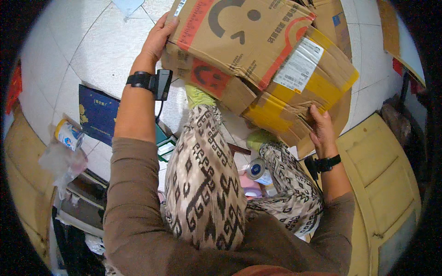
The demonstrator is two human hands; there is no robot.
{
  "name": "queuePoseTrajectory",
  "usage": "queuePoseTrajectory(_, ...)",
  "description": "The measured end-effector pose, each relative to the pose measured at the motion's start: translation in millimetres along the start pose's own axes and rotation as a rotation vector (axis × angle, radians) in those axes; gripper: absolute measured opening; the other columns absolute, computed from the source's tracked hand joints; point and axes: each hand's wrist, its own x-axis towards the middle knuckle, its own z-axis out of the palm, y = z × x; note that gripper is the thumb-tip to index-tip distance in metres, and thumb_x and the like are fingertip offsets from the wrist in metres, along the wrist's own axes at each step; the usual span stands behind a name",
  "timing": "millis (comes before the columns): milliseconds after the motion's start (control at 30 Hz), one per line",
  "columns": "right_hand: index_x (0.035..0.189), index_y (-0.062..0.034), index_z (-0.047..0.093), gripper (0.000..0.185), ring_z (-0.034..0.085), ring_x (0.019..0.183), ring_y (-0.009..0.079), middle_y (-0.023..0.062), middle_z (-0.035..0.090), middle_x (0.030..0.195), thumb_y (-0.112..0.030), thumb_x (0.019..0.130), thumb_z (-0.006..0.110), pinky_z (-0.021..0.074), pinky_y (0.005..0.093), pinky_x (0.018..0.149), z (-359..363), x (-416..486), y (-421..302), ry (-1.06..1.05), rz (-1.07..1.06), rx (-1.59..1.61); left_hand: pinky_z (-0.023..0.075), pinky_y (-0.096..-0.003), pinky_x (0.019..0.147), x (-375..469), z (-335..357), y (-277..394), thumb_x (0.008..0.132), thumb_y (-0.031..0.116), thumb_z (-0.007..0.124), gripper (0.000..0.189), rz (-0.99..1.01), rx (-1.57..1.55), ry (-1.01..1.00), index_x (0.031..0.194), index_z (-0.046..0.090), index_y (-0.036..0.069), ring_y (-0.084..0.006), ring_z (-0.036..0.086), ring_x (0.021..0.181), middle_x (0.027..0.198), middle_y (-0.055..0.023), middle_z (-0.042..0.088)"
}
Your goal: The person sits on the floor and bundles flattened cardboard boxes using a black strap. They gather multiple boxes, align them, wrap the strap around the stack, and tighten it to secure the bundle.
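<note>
A large cardboard box (228, 31) with red bands and a printed winking face is held up before me, tilted. My left hand (164, 36) grips its left edge, the thumb on the printed face. At its lower right, my right hand (322, 127) clasps the flap side, where yellow packing tape (276, 110) runs across the creased cardboard. A white shipping label (299, 65) bearing writing is stuck on the taped side. The box's far end passes out of view at the top. Behind it, more brown cardboard (333, 26) shows, partly hidden.
A dark blue printed bag (98, 114) lies on the white tiled floor (93, 41) at left, near a tin can (69, 134) and a clear plastic bag (64, 162). Another can (256, 169) stands between my legs. Yellow wooden cabinet doors (378, 169) flank the right side.
</note>
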Motion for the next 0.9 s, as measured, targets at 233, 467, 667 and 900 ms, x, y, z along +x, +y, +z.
queuePoseTrajectory(233,0.124,-0.001,0.058,0.036,0.062,0.106,0.0182,0.0062,0.065,0.118,-0.011,0.092,0.068,0.0488,0.0345,0.095,45,3,-15,-0.107,-0.18,-0.14,0.0498,-0.0293,0.092,-9,3,14,0.095,0.031,0.066,0.055,0.003,0.059,0.098,0.14,0.051,0.002,-0.017,0.063,0.107,0.125,-0.01,0.064)
queuePoseTrajectory(467,0.117,-0.0003,0.062,0.024,0.066,0.091,0.0149,0.0067,0.068,0.108,-0.011,0.095,0.065,0.0541,0.0309,0.081,16,20,-23,0.083,-0.233,-0.218,0.0493,-0.0294,0.086,-19,2,-15,0.098,0.039,0.061,0.045,-0.032,0.007,-0.002,0.123,0.06,0.001,-0.0147,0.063,0.098,0.11,-0.0078,0.067)
queuePoseTrajectory(667,0.113,0.0002,0.062,0.023,0.066,0.089,0.0153,0.0064,0.068,0.105,-0.012,0.095,0.066,0.0543,0.0316,0.081,17,25,-27,0.118,-0.309,-0.26,0.0485,-0.0288,0.079,-21,7,-37,0.096,0.046,0.06,0.047,-0.039,0.102,0.1,0.114,0.062,0.003,-0.0122,0.06,0.087,0.1,-0.0056,0.066)
queuePoseTrajectory(900,0.119,-0.0013,0.06,0.034,0.066,0.096,0.019,0.0084,0.068,0.11,-0.016,0.09,0.071,0.0532,0.0343,0.089,22,15,-30,0.028,-0.141,-0.15,0.0503,-0.0297,0.079,-16,0,-50,0.097,0.047,0.058,0.05,-0.052,0.114,0.12,0.113,0.061,0.0,-0.0148,0.063,0.088,0.1,-0.0083,0.068)
